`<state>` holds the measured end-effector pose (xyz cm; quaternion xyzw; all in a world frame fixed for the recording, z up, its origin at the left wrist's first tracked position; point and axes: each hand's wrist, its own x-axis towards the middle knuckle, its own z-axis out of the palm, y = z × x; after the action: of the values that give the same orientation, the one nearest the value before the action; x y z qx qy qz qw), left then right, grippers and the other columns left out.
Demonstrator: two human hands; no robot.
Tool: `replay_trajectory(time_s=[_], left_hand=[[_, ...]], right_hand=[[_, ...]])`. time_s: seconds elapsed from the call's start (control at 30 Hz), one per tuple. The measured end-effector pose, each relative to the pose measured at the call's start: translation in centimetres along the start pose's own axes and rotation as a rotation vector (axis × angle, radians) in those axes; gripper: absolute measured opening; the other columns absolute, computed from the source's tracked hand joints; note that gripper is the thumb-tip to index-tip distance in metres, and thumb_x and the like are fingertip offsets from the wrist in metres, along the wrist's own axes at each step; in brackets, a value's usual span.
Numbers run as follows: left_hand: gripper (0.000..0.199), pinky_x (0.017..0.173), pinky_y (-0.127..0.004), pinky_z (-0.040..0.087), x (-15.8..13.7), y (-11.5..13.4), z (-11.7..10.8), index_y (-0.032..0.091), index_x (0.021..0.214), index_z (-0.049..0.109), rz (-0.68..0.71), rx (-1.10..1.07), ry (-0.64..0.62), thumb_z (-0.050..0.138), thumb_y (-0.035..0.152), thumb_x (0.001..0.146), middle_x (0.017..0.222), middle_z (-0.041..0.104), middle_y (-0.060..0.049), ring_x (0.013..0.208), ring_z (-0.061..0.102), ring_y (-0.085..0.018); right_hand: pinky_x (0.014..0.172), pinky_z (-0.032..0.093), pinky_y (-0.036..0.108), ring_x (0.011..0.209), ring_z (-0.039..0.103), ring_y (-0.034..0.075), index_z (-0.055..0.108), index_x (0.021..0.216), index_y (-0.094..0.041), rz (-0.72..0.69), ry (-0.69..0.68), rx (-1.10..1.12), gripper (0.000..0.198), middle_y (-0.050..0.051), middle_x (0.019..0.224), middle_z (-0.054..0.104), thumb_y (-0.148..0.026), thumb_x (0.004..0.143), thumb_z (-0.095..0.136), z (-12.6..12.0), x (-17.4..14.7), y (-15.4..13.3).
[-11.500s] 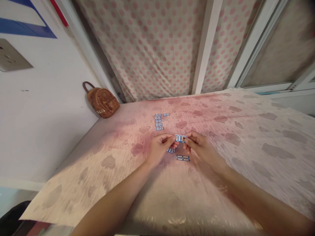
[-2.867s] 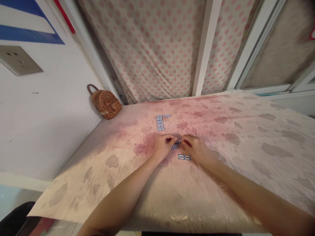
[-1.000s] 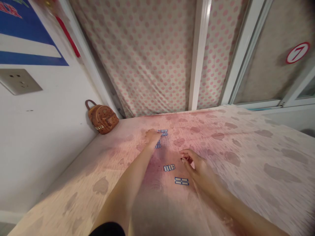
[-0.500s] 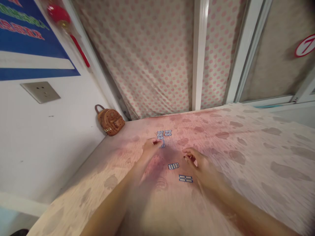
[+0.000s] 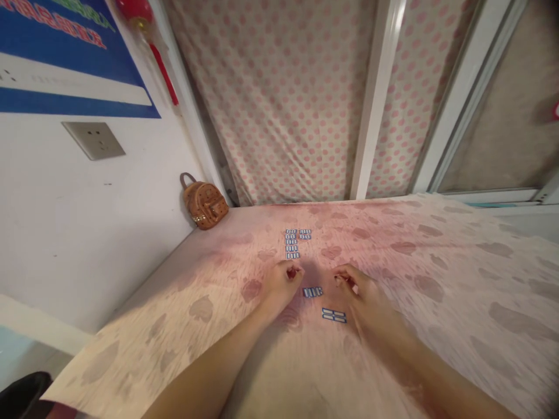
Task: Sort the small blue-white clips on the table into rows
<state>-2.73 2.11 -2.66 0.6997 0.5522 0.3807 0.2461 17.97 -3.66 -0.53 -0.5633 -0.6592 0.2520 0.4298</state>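
My left hand point(image 5: 283, 284) is over the tablecloth just below a column of small blue-edged white pieces point(image 5: 292, 248). Its thumb and fingers are pinched together; whatever may be between them is too small to make out. My right hand point(image 5: 360, 286) hovers to the right with curled fingers, thumb close to the index fingertip, and I cannot make out anything in it. Between the hands lies a short row of similar pieces point(image 5: 312, 292). Nearer to me is a block of larger-looking pieces point(image 5: 334, 315), set two by two. A shorter group point(image 5: 305, 234) sits beside the column's far end.
A pinkish patterned cloth point(image 5: 410, 279) covers the table. A small brown backpack-shaped bag point(image 5: 205, 203) stands at the back left against the wall with a socket point(image 5: 95, 140). A dotted curtain point(image 5: 279, 105) hangs behind. A dark bin-like object point(image 5: 26, 393) is at the lower left.
My left hand has drawn back toward me from the column, whose near pieces now show fully. The right hand keeps about the same pose. The camera view has shifted and tilted slightly.
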Motion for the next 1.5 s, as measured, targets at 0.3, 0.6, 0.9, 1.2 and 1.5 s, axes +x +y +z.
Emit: replay_trajectory(time_s=[0.3, 0.6, 0.9, 1.2, 1.5], left_hand=[[0.013, 0.064, -0.026, 0.041, -0.59, 0.66, -0.37, 0.020, 0.080, 0.073, -0.018, 0.071, -0.033, 0.061, 0.021, 0.084, 0.074, 0.069, -0.001, 0.068, 0.062, -0.017], [0.012, 0.063, -0.025, 0.040, -0.58, 0.32, -0.20, 0.019, 0.080, 0.073, -0.021, 0.043, -0.061, 0.061, 0.021, 0.084, 0.072, 0.068, -0.001, 0.067, 0.061, -0.016], [0.013, 0.064, -0.026, 0.040, -0.66, 0.30, -0.21, 0.020, 0.081, 0.073, -0.039, 0.053, -0.078, 0.061, 0.022, 0.084, 0.074, 0.070, 0.000, 0.069, 0.063, -0.017], [0.013, 0.061, -0.025, 0.038, -0.56, 0.27, -0.29, 0.021, 0.081, 0.073, -0.039, 0.070, -0.087, 0.061, 0.021, 0.084, 0.072, 0.069, 0.001, 0.067, 0.062, -0.016], [0.012, 0.060, -0.025, 0.037, -0.33, -0.28, -0.16, 0.021, 0.081, 0.073, -0.048, 0.095, -0.100, 0.062, 0.024, 0.085, 0.073, 0.069, 0.001, 0.067, 0.061, -0.015]], right_hand=[[0.071, 0.046, 0.032, 0.080, 0.065, 0.023, 0.063, 0.094, -0.023, -0.003, -0.031, 0.000, 0.022, 0.005, 0.089, 0.071, -0.036, 0.092, 0.046, 0.26, 0.10, 0.73], [0.071, 0.046, 0.032, 0.080, 0.066, 0.022, 0.063, 0.093, -0.022, -0.018, -0.055, -0.006, 0.021, 0.005, 0.088, 0.071, -0.035, 0.092, 0.046, 0.07, -0.06, 0.08], [0.068, 0.046, 0.030, 0.078, 0.066, 0.021, 0.064, 0.092, -0.022, -0.046, -0.046, -0.030, 0.022, 0.004, 0.086, 0.072, -0.034, 0.091, 0.046, -0.03, -0.09, 0.09], [0.067, 0.045, 0.030, 0.076, 0.064, 0.020, 0.063, 0.090, -0.022, -0.035, -0.047, -0.028, 0.022, 0.003, 0.084, 0.070, -0.035, 0.092, 0.045, -0.02, -0.19, -0.17], [0.069, 0.045, 0.031, 0.077, 0.065, 0.021, 0.063, 0.091, -0.022, -0.030, -0.048, -0.017, 0.022, 0.004, 0.087, 0.071, -0.034, 0.093, 0.045, 0.01, -0.20, -0.19]])
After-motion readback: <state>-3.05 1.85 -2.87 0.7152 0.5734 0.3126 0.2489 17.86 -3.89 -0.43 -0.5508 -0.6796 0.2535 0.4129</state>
